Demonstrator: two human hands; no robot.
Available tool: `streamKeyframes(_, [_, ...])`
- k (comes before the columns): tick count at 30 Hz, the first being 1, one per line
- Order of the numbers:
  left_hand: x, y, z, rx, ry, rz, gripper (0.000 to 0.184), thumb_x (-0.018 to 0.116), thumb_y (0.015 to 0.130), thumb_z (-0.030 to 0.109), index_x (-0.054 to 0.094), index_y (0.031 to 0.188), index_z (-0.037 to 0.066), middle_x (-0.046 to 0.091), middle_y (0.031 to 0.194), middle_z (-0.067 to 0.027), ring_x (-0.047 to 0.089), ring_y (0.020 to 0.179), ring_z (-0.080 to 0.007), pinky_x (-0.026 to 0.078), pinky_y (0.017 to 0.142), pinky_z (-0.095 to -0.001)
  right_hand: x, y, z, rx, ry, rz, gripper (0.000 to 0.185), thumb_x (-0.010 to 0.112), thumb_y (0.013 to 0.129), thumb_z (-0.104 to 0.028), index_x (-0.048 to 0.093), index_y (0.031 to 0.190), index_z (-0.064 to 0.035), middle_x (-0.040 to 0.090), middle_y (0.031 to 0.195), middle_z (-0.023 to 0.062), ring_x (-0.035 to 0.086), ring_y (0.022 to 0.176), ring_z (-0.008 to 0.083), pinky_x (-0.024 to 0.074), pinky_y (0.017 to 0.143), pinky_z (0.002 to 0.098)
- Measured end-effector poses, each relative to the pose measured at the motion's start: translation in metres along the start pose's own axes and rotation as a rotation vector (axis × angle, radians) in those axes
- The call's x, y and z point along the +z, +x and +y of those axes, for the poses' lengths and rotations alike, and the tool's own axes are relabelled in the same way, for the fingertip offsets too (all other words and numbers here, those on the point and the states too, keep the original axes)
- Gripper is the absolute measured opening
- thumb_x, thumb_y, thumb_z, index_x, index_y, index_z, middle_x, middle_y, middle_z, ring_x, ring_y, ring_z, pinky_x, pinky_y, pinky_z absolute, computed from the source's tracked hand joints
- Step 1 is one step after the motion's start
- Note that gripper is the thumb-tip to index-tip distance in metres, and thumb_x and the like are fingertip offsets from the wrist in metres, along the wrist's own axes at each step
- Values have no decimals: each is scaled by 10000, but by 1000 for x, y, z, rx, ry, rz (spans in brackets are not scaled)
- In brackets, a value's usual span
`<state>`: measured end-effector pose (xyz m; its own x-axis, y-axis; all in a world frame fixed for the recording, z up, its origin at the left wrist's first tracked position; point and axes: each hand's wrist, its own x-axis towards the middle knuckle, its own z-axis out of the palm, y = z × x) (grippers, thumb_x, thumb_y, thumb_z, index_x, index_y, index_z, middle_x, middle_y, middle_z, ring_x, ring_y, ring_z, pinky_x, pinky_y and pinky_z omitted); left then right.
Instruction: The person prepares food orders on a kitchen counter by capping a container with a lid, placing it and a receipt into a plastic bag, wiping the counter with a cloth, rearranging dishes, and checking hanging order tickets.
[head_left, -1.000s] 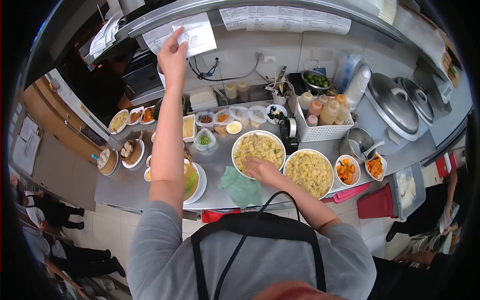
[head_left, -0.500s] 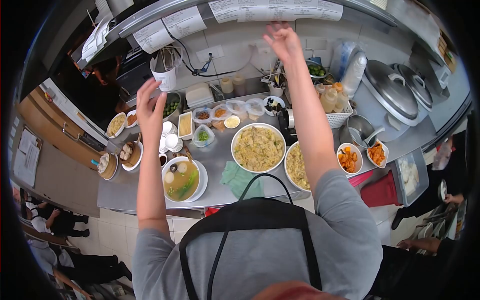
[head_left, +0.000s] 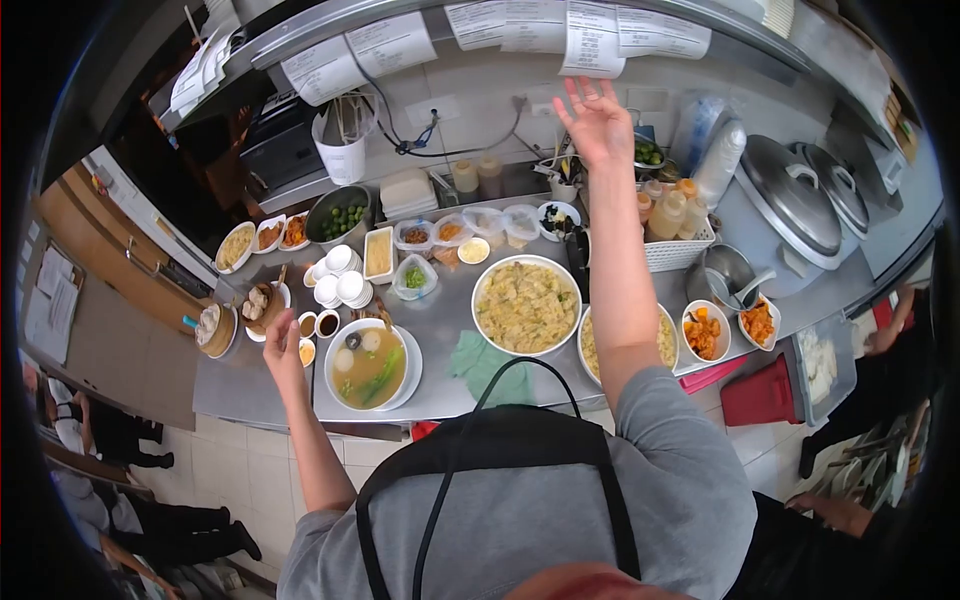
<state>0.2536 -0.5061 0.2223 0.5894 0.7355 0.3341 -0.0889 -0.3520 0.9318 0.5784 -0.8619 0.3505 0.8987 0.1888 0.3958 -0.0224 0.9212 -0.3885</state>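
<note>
My right hand [head_left: 600,128] is raised with fingers spread, its fingertips at the lower edge of a printed slip [head_left: 593,40] that hangs from the steel rail. My left hand [head_left: 284,350] hovers over the counter, fingers apart, between a bamboo steamer of dumplings [head_left: 262,305] and a large soup bowl [head_left: 368,366]; nothing shows in it. A white bowl of fried rice [head_left: 526,304] stands mid-counter, with a second rice bowl [head_left: 668,338] partly hidden behind my right forearm. A green cloth [head_left: 492,368] lies beside the soup bowl.
Stacked small white dishes [head_left: 350,286], a basket of sauce bottles [head_left: 680,252], bowls of orange food [head_left: 706,332], a steel pot [head_left: 722,275] and large lids [head_left: 790,200] stand on the counter. Other people [head_left: 120,430] are at left and right.
My right hand rose from the rice bowl to the hanging slips, and one slip now hangs lower there. My left hand let go of the slips at left and came down toward the counter.
</note>
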Motion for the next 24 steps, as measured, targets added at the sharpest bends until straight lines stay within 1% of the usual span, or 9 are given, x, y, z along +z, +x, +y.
streamKeyframes(7, [-14, -6, -6, -33, 26, 16, 243, 561, 790, 105, 557, 1012, 5, 571, 966, -77, 519, 895, -138, 407, 767, -242, 4, -3, 55, -33, -111, 139, 615, 512, 714, -30, 241, 1261, -108, 448, 1102, 86, 403, 1070, 236, 314, 905, 424])
streamKeyframes(11, [-25, -4, -12, -17, 45, 47, 229, 558, 787, 105, 565, 998, 18, 563, 969, -77, 523, 895, -138, 424, 738, -253, 27, -8, 145, 67, -765, -73, 373, 609, 745, -170, 501, 1095, -97, 528, 1027, 42, 483, 963, 131, 363, 858, 317])
streamKeyframes(12, [-24, -2, -13, 0, 80, 47, 227, 556, 787, 105, 565, 999, 23, 559, 974, -77, 524, 896, -140, 430, 728, -258, 33, -7, 169, 17, -1006, -305, 446, 613, 742, -210, 459, 1138, -74, 488, 1134, 72, 450, 1008, 148, 355, 816, 290])
streamKeyframes(14, [-16, 4, -15, 1, 80, 48, 228, 556, 786, 110, 566, 998, 26, 553, 985, -74, 527, 905, -150, 439, 728, -269, 65, -15, 207, -165, -1221, -423, 426, 619, 730, -249, 494, 1103, -85, 514, 1093, 66, 470, 997, 174, 331, 862, 363])
streamKeyframes(16, [2, 14, -18, 92, -39, -81, 232, 559, 785, 116, 566, 995, 19, 555, 983, -67, 531, 905, -155, 441, 746, -271, 87, -17, 240, -783, -1657, -481, 370, 631, 703, -267, 557, 1019, -89, 533, 1051, 94, 488, 977, 229, 277, 898, 454])
streamKeyframes(18, [26, 31, -16, 103, -20, -157, 251, 554, 798, 152, 561, 1006, 12, 552, 1003, -77, 535, 906, -165, 440, 765, -279, 87, -16, 262, -825, -1712, -489, 321, 629, 690, -266, 587, 953, -85, 566, 964, 99, 480, 980, 269, 207, 910, 530])
streamKeyframes(20, [54, 54, -13, 72, -155, -223, 304, 543, 814, 202, 539, 1035, -7, 558, 1001, -91, 539, 900, -171, 427, 788, -274, 81, -20, 265, -421, -1774, -405, 299, 610, 701, -227, 575, 961, -84, 595, 871, 79, 527, 903, 268, 305, 874, 469])
streamKeyframes(22, [81, 86, -11, -53, -435, -264, 353, 540, 818, 238, 521, 1057, -21, 567, 980, -106, 545, 887, -173, 414, 802, -263, 50, -20, 271, -107, -1404, -350, 254, 590, 716, -135, 562, 953, -48, 609, 765, 64, 574, 752, 210, 416, 747, 345])
streamKeyframes(24, [101, 121, -7, -298, -722, -340, 362, 553, 806, 206, 501, 1081, -24, 569, 964, -106, 545, 876, -174, 418, 779, -263, 58, -46, 259, 72, -1236, -301, 239, 585, 727, -90, 544, 950, -14, 607, 787, 66, 559, 739, 149, 409, 706, 270])
